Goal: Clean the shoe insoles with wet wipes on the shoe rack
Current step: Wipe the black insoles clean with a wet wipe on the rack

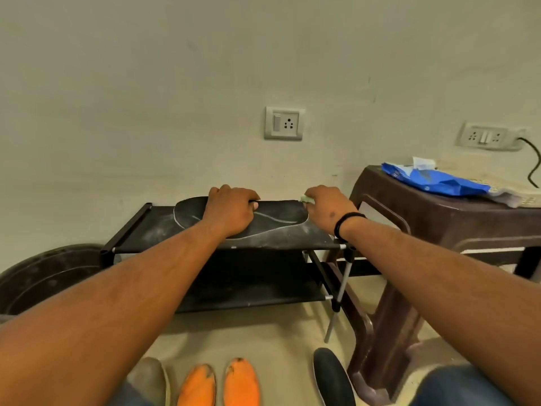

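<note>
Two dark insoles lie on the top shelf of the black shoe rack (pixel 298 240), one (pixel 187 213) reaching left, the other (pixel 278 216) reaching right. My left hand (pixel 231 210) presses down on them near the middle, thumb stretched along the far edge. My right hand (pixel 328 208) grips a small crumpled pale-green wet wipe (pixel 306 198) at the right end of the right insole. The blue wet wipes pack (pixel 433 180) lies on the brown plastic stool (pixel 389 230) to the right, a white wipe poking out.
On the floor in front lie two orange insoles (pixel 218 382), a grey one (pixel 149 376) and a black one (pixel 332 376). A dark round tub (pixel 38 276) stands left of the rack. Wall sockets and a black cable (pixel 534 162) are behind.
</note>
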Available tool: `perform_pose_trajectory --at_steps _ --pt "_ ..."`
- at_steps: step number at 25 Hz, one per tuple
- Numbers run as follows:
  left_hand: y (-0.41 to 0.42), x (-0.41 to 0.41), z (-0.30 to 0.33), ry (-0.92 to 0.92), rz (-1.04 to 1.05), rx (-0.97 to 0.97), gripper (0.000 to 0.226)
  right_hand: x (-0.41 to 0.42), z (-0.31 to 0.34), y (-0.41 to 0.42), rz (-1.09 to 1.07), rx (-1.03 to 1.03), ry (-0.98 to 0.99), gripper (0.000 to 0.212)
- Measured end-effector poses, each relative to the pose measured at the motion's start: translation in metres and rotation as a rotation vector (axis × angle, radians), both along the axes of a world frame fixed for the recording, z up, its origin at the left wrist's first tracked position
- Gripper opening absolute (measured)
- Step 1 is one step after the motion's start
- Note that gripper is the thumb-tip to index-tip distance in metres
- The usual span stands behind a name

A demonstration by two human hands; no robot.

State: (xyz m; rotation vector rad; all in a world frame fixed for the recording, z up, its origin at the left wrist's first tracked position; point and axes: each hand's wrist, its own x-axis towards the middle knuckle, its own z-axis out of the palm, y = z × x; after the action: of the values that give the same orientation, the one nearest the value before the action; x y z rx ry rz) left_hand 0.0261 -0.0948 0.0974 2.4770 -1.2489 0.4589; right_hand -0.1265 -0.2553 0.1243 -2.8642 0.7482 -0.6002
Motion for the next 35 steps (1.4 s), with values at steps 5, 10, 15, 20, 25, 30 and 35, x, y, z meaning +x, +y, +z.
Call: perform_pose_trajectory --at_steps 5,10,15,20,25,30,35 --pt "-0.033 0.064 -0.026 0.118 -0.03 0.086 0.031 0.059 -0.037 -0.046 -0.003 0.372 0.035 0.025" --pt "-0.05 0.096 -0.072 0.391 -0.174 0.142 0.039 0.101 -0.076 -0.067 0.048 0.547 -0.019 0.022" --pt "-0.061 0.095 -0.073 0.517 -0.321 0.242 0.069 0.114 -0.082 -0.072 0.126 0.545 0.069 0.026" --pt "-0.073 0.084 -0.083 0.376 -0.284 0.112 0.068 0.119 -0.083 -0.088 0.152 0.103 0.258 0.022" --pt "-0.07 0.082 -0.081 0.322 -0.26 0.148 0.065 0.114 -0.084 -0.097 0.086 0.103 0.285 0.015" --pt "-0.064 0.088 -0.092 0.313 -0.275 0.188 0.061 0.11 -0.092 -0.085 0.114 0.15 0.268 0.014" --pt "-0.066 0.089 -0.095 0.291 -0.282 0.194 0.059 0.114 -0.089 -0.075 0.144 0.093 0.313 0.012"
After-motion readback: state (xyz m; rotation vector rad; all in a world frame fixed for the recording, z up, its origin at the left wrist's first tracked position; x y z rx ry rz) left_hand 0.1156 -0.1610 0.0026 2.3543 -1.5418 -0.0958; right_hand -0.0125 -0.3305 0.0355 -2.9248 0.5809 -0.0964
